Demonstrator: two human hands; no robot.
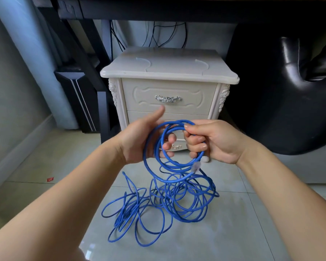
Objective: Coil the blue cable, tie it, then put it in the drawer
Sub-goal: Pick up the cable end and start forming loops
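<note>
Most of the blue cable lies in a loose tangle on the tiled floor. A few loops of it are raised in front of me. My right hand pinches those loops at their right side, with a clear plug dangling just below it. My left hand sits inside and behind the loops on the left, fingers curled around the cable and thumb up. Behind the hands stands a white bedside cabinet. Its top drawer, with a silver handle, is closed.
A black desk frame and a dark computer case stand to the left of the cabinet. A black leather seat fills the right. Dark cords hang behind the cabinet. A small red scrap lies on the floor at left.
</note>
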